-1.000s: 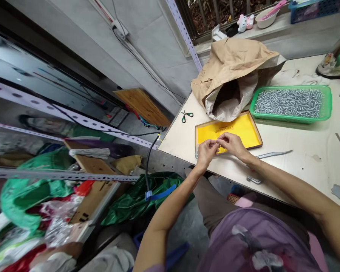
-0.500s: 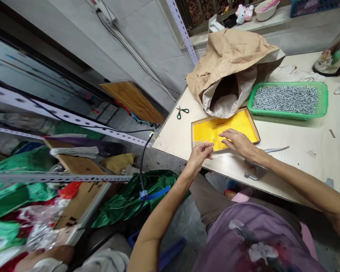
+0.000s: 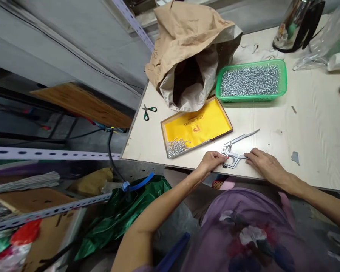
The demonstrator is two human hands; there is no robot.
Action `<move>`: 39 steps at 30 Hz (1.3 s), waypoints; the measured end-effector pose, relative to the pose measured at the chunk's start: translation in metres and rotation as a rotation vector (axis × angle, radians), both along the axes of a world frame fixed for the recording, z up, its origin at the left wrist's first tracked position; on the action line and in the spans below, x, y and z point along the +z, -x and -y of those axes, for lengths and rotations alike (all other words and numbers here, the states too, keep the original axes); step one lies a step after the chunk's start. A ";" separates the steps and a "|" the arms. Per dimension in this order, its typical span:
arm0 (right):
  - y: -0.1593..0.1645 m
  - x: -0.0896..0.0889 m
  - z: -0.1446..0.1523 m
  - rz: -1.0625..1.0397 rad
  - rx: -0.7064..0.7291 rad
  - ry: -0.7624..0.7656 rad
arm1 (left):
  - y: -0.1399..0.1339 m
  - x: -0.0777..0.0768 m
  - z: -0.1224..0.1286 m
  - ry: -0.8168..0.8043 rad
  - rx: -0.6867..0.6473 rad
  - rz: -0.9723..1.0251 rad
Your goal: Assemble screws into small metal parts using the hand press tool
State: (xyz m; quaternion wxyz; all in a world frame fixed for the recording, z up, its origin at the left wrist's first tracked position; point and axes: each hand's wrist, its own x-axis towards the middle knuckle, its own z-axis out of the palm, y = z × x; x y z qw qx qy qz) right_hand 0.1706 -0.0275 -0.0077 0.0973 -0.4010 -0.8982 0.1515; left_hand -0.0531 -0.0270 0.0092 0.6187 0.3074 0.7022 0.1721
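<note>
Silver hand pliers (image 3: 235, 157) with a spring lie at the table's front edge, their handles spread apart. My right hand (image 3: 265, 163) grips the end of the lower handle between thumb and fingers. At the jaw, the fingertips of my left hand (image 3: 211, 161) are pinched together; whatever small piece they hold is too hidden to name. Just behind the left hand is a shallow box (image 3: 197, 142) lined with yellow cloth (image 3: 205, 126). Small silver metal pieces (image 3: 178, 146) are heaped in its near left corner.
A green basket (image 3: 284, 77) full of similar metal pieces stands behind the pliers. Beside it an open brown paper bag (image 3: 187, 28) leans over the box. Green-handled scissors (image 3: 149, 110) lie at left. A kettle (image 3: 296, 28) and plastic bag (image 3: 328, 45) stand at back right.
Both hands have moved from over the yellow-lined box to the pliers at the table edge. My right hand has taken hold of a handle; my left is now at the jaw. The view has shifted right.
</note>
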 end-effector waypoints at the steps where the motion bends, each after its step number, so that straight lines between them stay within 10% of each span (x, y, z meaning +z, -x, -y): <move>1: 0.000 0.000 0.001 0.015 0.002 0.001 | 0.000 0.000 0.000 0.009 -0.012 -0.007; 22: 0.002 0.004 0.004 0.097 0.031 -0.004 | -0.001 -0.002 -0.009 0.214 -0.183 -0.038; 39: -0.005 -0.002 -0.050 0.187 0.055 -0.061 | -0.005 0.004 -0.006 0.237 -0.144 -0.033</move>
